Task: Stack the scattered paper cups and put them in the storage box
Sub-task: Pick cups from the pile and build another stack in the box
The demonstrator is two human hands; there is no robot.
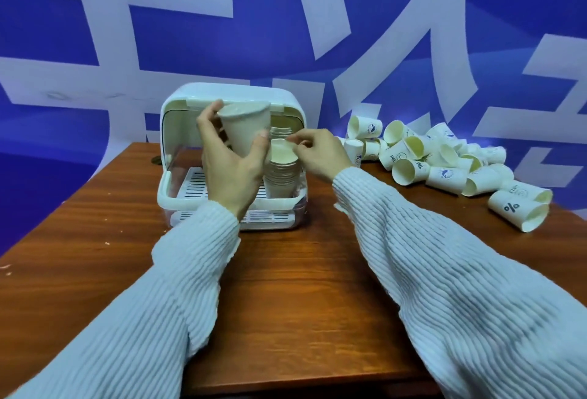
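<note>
**Cup held above the stack, mouth up, a little left of it**

The person is standing at the wooden table (286,287), both arms reaching toward the white storage box (222,93), whose lid is swung up and back. The left hand (232,163) is gripping a single paper cup (246,130), thumb on the near wall and fingers wrapped behind it. The cup is riding upright, rim on top, its long axis close to vertical with a slight lean.

Inside the box, on the slatted tray (193,189), a stack of nested cups (281,173) is standing mouth up at the right side. The right hand (320,152) is pinching the rim of the top cup, seemingly steadying it. More stacked rims are showing behind, deeper in the box.

The relation that matters: the held cup is sitting above and just left of the stack's open mouth, axes nearly parallel. The left hand is the nearer carrier; a short shift right and down looks like all the nesting is asking for, provided the base is centring over the rim.

Loose cups (444,163) are lying heaped on the table's right side, well apart from the box.
</note>
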